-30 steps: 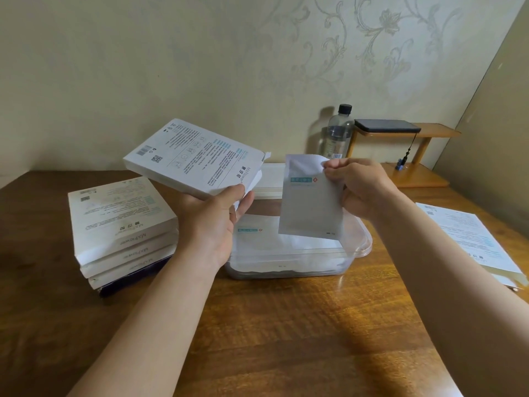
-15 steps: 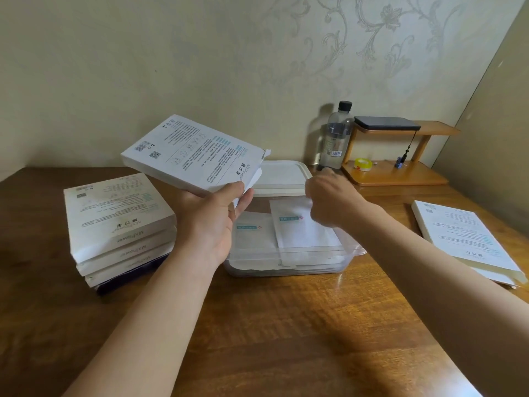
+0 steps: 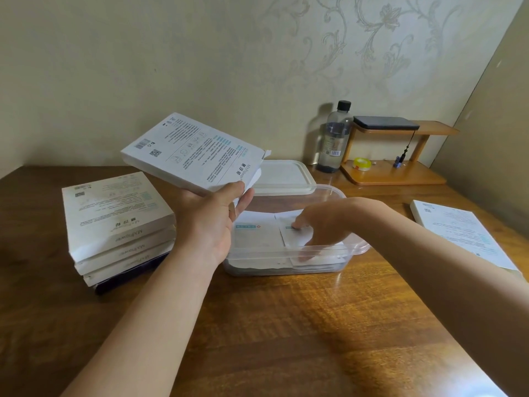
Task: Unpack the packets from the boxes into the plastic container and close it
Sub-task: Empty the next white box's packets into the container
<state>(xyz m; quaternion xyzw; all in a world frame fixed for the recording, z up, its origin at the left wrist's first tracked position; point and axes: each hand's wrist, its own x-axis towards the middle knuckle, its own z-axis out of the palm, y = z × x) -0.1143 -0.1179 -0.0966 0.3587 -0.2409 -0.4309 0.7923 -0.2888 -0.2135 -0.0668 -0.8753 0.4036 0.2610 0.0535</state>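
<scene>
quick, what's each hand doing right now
Left hand: grips the white box, held up.
Right hand: open, fingers pressing a packet inside the plastic container.

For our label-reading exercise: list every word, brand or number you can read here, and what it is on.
"MxPlower", upside down: held box in the left hand.
"MxPlower": stack of boxes, top and edges.
Too small or blurred: fine print, barcodes, packets, label on the bottle.
</scene>
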